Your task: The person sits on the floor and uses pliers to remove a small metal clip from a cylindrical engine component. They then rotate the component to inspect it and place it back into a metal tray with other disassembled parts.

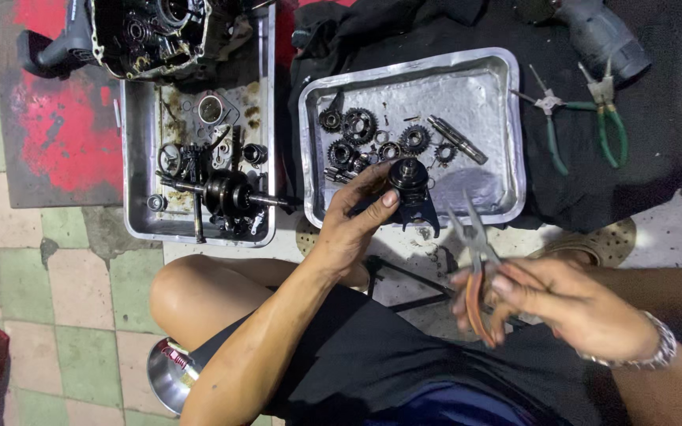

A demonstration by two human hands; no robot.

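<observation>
Here the left hand [354, 217] is curled around a dark gear part [410, 180], thumb and fingertips pinching it just above the near rim of a shallow metal tray [507, 118]; the part hangs over that rim with a black forked piece below it, and I cannot tell whether the two are joined. The right hand [570, 304] is closed around the orange handles of a pair of pliers [475, 264], whose thin tips point up towards the gear part but stay apart from it; the hand is blurred, so the exact finger grip is hard to read. Inside the tray lie several loose gears [357, 126] and a short steel shaft [457, 140]. To the left a second, deeper tray [140, 158] holds a crankshaft [226, 193] and small rings; an engine case [151, 31] rests at its far end. Two green-handled pliers [586, 118] lie on a black cloth [657, 142] to the right of the shallow tray. The person's bare knee [191, 288] sits below the trays, above a tiled floor [49, 292].
</observation>
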